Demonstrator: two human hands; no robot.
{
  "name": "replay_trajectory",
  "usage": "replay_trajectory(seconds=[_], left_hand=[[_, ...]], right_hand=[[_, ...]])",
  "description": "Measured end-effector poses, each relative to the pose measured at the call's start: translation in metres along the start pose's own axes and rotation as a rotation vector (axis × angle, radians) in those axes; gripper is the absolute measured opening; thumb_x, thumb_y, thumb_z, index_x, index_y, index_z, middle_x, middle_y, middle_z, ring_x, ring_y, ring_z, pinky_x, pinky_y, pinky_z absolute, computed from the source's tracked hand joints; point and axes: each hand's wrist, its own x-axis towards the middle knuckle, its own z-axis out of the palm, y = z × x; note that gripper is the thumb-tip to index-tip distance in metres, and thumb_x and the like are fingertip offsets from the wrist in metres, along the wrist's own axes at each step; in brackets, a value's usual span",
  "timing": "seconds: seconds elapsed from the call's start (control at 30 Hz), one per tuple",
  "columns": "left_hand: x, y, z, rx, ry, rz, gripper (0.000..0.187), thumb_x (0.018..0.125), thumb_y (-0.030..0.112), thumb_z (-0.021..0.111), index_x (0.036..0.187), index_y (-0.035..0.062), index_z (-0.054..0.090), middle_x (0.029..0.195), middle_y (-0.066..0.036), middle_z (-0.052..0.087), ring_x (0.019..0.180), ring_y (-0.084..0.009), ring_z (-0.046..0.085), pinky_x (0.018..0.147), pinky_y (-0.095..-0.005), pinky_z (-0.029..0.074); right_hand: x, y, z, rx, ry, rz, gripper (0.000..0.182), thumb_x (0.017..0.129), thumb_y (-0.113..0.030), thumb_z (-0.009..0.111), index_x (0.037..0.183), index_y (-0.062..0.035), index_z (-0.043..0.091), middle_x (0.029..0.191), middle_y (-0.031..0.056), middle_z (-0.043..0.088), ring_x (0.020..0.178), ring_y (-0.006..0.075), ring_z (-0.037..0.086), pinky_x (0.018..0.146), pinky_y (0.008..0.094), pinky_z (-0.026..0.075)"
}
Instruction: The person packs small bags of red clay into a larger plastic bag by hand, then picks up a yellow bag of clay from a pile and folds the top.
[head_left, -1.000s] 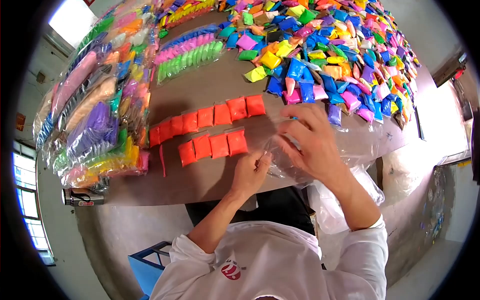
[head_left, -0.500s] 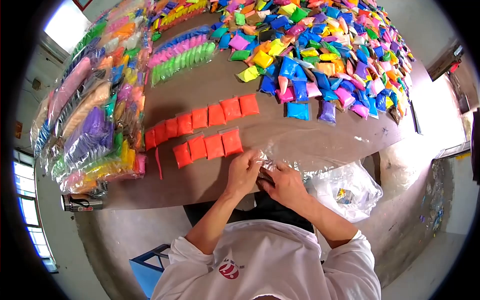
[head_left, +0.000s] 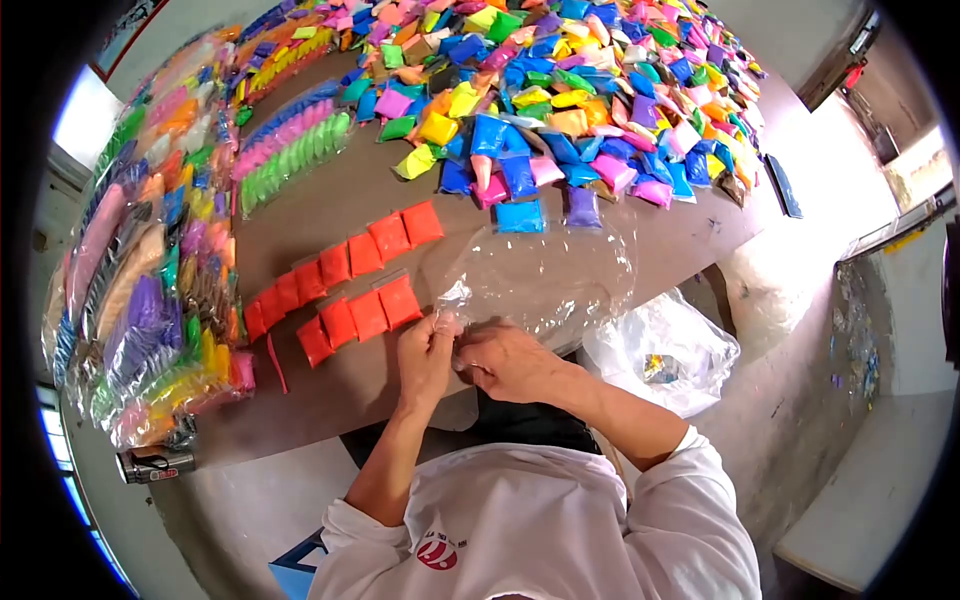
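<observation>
Clear bag [head_left: 560, 275] btwn L hand [head_left: 427, 350] & R hand [head_left: 505, 362]

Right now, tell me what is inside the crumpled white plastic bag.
Small bits, some of them yellow, show in the middle of the crumpled white plastic bag. Its folds cover the rest, so anything deeper cannot be seen.

Table [head_left: 260, 422]: bagged packets [head_left: 140, 300] along left, loose packet pile [head_left: 580, 100] far right, two packet rows [head_left: 335, 264] nearer, right of bagged packets. Flask [head_left: 155, 465] at near-left edge.
</observation>
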Motion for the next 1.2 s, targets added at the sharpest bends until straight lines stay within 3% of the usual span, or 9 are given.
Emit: replay_trajectory(seconds=[0.23,0.27,0.37,0.53,0.63,0.7,0.87,1.13,1.2], left_hand=[[0.002,-0.002,0.002,0.09,-0.008,-0.005,0.037,0.102,0.031,0.056,0.086,-0.0016,0.066,0.064,-0.003,0.055,0.063,-0.0104,0.05,0.057,-0.0322,0.041],[-0.002,0.001,0.004,0.107,-0.023,0.024,0.04,0.102,0.034,0.055,0.083,-0.0004,0.064,0.06,-0.002,0.047,0.059,-0.0108,0.047,0.055,-0.0327,0.037],[0.0,0.001,0.001,-0.011,0.034,0.006,0.043,0.103,0.035,0.054,0.079,0.0008,0.066,0.064,0.004,0.052,0.06,-0.0059,0.049,0.055,-0.0243,0.038],[0.007,-0.004,0.009,0.044,0.007,0.029,0.048,0.102,0.042,0.053,0.082,0.0014,0.067,0.068,0.002,0.056,0.061,-0.0082,0.051,0.056,-0.0266,0.043],[0.01,-0.005,0.011,0.098,-0.01,-0.021,0.047,0.101,0.043,0.054,0.087,0.0002,0.067,0.064,-0.011,0.058,0.062,-0.0212,0.057,0.063,-0.0354,0.045],[0.009,-0.013,0.012,0.078,-0.022,0.059,0.045,0.1,0.041,0.054,0.089,0.0009,0.069,0.066,-0.011,0.059,0.064,-0.0208,0.059,0.062,-0.0353,0.045],[0.007,-0.004,0.009,0.085,-0.035,0.036,0.041,0.099,0.038,0.056,0.089,0.0001,0.068,0.069,-0.012,0.062,0.064,-0.0201,0.059,0.063,-0.0346,0.045],[-0.005,0.008,-0.005,0.073,0.01,0.029,0.042,0.102,0.034,0.055,0.087,-0.0036,0.065,0.073,-0.011,0.067,0.069,-0.017,0.062,0.065,-0.0339,0.048],[-0.005,0.004,0.001,0.039,0.099,0.083,0.045,0.103,0.036,0.053,0.085,-0.0025,0.066,0.07,-0.009,0.064,0.067,-0.0156,0.059,0.064,-0.0338,0.046]], right_hand=[[-0.026,-0.009,-0.034,-0.184,-0.199,0.178,0.018,0.083,-0.021,0.068,0.099,-0.0135,0.07,0.094,0.0093,0.066,0.093,0.0308,0.065,0.091,0.0447,0.044],[-0.036,-0.009,-0.047,-0.296,-0.219,0.21,0.024,0.081,-0.028,0.072,0.101,-0.0154,0.07,0.097,0.0086,0.067,0.097,0.0306,0.064,0.095,0.044,0.043],[-0.061,-0.007,-0.097,-0.46,-0.321,0.427,0.038,0.073,-0.039,0.081,0.101,-0.0158,0.071,0.106,0.0087,0.068,0.108,0.0311,0.062,0.101,0.0433,0.042],[-0.09,0.001,-0.127,-0.71,0.028,0.278,0.052,0.072,-0.029,0.083,0.116,-0.0083,0.066,0.114,0.0135,0.067,0.109,0.0338,0.062,0.098,0.045,0.046],[-0.071,-0.013,-0.111,-0.473,-0.157,0.324,0.057,0.074,-0.024,0.081,0.125,-0.0082,0.061,0.119,0.0154,0.066,0.111,0.035,0.061,0.098,0.0452,0.047],[-0.053,-0.02,-0.093,-0.41,-0.131,0.241,0.053,0.076,-0.021,0.079,0.125,-0.0085,0.062,0.123,0.0156,0.065,0.11,0.0353,0.062,0.096,0.0436,0.049],[-0.025,-0.001,-0.027,-0.174,0.038,0.069,0.04,0.078,-0.014,0.073,0.117,-0.0071,0.063,0.104,0.0143,0.063,0.088,0.0349,0.066,0.075,0.043,0.056],[-0.017,-0.017,-0.014,-0.169,-0.115,0.192,0.031,0.076,-0.005,0.065,0.107,-0.0046,0.064,0.112,0.0121,0.063,0.097,0.0329,0.065,0.08,0.0401,0.055],[-0.016,-0.013,-0.005,-0.09,-0.02,-0.079,0.031,0.076,-0.004,0.064,0.107,-0.0049,0.062,0.118,0.0134,0.063,0.108,0.0338,0.062,0.089,0.0419,0.052]])
